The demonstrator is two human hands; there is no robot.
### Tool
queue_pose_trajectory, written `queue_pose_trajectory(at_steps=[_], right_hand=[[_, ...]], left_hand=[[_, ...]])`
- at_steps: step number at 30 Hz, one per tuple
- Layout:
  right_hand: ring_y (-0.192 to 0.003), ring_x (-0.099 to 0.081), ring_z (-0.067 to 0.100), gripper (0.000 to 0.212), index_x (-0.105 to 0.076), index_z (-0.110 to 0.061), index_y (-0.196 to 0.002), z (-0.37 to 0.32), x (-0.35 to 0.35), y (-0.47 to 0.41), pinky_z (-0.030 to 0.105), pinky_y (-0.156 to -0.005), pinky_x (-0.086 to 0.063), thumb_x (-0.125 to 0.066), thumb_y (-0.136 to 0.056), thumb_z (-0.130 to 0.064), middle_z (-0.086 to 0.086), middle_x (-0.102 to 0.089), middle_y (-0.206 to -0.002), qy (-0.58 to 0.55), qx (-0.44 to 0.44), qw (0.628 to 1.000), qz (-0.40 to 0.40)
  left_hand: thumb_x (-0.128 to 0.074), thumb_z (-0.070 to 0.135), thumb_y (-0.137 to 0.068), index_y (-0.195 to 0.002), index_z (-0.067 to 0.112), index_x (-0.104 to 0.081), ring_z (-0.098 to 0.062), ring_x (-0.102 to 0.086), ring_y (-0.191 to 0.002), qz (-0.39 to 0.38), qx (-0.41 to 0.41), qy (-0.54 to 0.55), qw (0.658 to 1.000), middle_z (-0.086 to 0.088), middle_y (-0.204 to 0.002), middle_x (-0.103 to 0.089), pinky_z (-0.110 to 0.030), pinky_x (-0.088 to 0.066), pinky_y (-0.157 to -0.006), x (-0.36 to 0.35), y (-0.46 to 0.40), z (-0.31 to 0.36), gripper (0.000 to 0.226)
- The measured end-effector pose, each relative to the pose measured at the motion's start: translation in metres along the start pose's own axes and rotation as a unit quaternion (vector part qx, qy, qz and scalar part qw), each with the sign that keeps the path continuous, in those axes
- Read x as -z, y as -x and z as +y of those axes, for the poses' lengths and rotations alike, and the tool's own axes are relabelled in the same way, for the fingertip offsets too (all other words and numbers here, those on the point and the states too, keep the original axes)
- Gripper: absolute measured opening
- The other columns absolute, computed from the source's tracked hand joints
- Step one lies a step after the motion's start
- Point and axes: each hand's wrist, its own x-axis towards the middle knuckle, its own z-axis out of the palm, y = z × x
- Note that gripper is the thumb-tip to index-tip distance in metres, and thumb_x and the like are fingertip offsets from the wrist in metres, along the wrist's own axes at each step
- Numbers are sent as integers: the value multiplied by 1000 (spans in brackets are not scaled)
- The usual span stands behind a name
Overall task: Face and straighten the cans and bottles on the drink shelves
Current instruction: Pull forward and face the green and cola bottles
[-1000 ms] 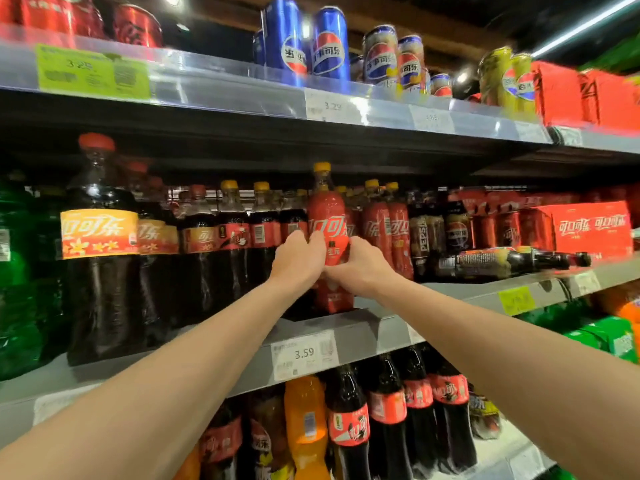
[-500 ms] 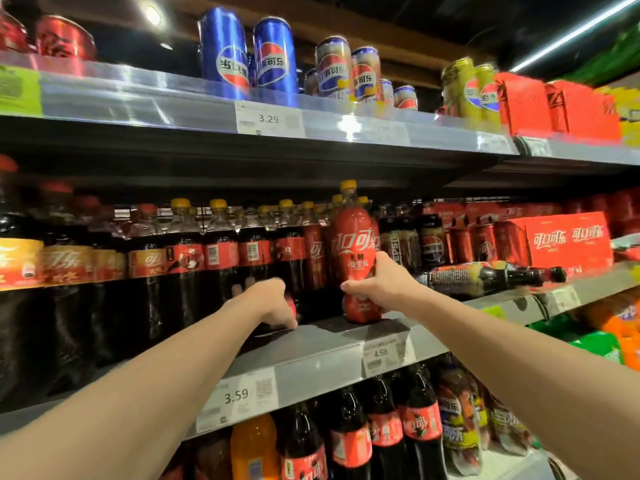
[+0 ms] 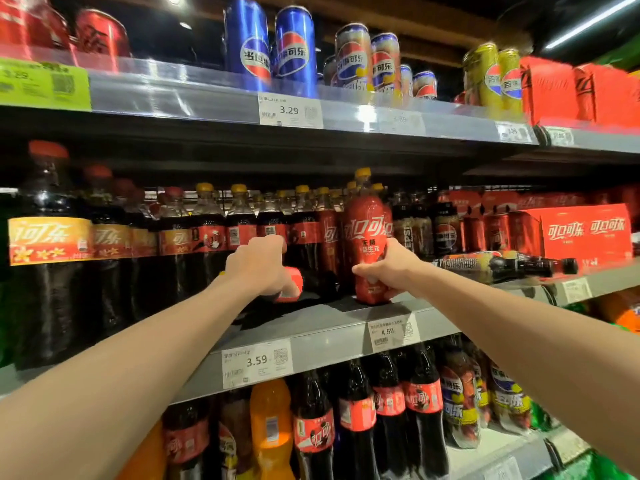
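On the middle shelf (image 3: 322,327) a red-wrapped cola bottle (image 3: 367,233) with a yellow cap stands upright at the front edge, label facing me. My right hand (image 3: 388,268) grips its lower half. To its left a dark cola bottle (image 3: 304,280) with a red label lies on its side on the shelf. My left hand (image 3: 259,265) reaches over it with fingers curled down onto it. Rows of dark cola bottles (image 3: 239,230) with yellow caps stand behind both hands.
Large cola bottles (image 3: 48,244) fill the shelf's left. At the right a dark bottle (image 3: 502,265) lies on its side before red can cartons (image 3: 585,230). Blue cans (image 3: 270,50) line the top shelf. More bottles (image 3: 356,417) stand on the shelf below.
The view has shifted. My left hand left the red bottle a second ago, dropped left and now holds the fallen bottle. My right hand keeps the red bottle upright.
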Motion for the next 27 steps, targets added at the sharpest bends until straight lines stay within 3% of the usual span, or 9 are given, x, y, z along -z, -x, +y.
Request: queue_pose_trajectory(at_steps=[4, 8, 11, 13, 15, 20, 27], right_hand=[[-99, -69, 27, 52, -55, -5, -120, -6, -2, 4, 34, -67, -61, -79, -86, -37, 12, -69, -109, 8, -18, 1000, -16], [-100, -68, 26, 48, -60, -4, -118, -7, -9, -5, 32, -70, -59, -77, -88, -36, 11, -69, -111, -8, -22, 999, -46], [-102, -67, 28, 51, -58, -1, -121, -11, -13, -13, 36, -77, -61, -78, -88, -35, 13, -68, -113, -22, -45, 997, -62], [-111, -64, 33, 56, -52, -1, -127, -12, -17, -23, 43, -88, -60, -77, -88, -33, 15, -64, -122, -34, -64, 995, -75], [-113, -63, 35, 57, -51, -2, -128, -12, -22, -31, 47, -92, -58, -77, -89, -34, 16, -62, -125, -24, -58, 995, -76], [-116, -63, 33, 65, -53, -1, -134, -10, -41, -46, 37, -96, -53, -72, -90, -45, 14, -63, -129, 95, 3, 995, -16], [-118, -62, 33, 67, -48, -4, -136, -14, -51, -50, 36, -96, -52, -73, -89, -45, 15, -60, -132, 146, 12, 989, 15]], left_hand=[[-86, 41, -68, -129, 20, -55, -26, -62, -106, 26, -76, -123, 989, -2, -120, -63, -36, -48, -76, 14, 2, 12, 72], [-80, 36, -74, -125, 19, -57, -25, -62, -108, 17, -155, -252, 955, 0, -116, -65, -36, -48, -72, 18, -9, 18, 58], [-65, 20, -88, -123, 18, -60, -25, -51, -123, 36, -197, -332, 922, -3, -125, -61, -42, -43, -96, 17, -16, 23, 35], [-61, 18, -94, -133, 19, -58, -26, -37, -140, 54, -212, -396, 892, -6, -147, -47, -46, -29, -115, 17, -21, 26, 39], [-60, 15, -95, -142, 20, -52, -28, -24, -148, 61, -217, -434, 872, -6, -159, -34, -48, -15, -124, 17, -27, 23, 47], [-64, 8, -90, -154, 21, -31, -35, -9, -152, 31, -205, -488, 848, -9, -163, -23, -55, 6, -123, 13, -38, 17, 74], [-65, 5, -87, -152, 26, -32, -39, -5, -151, 52, -193, -475, 857, -6, -162, -23, -62, 10, -119, 10, -45, 8, 76]])
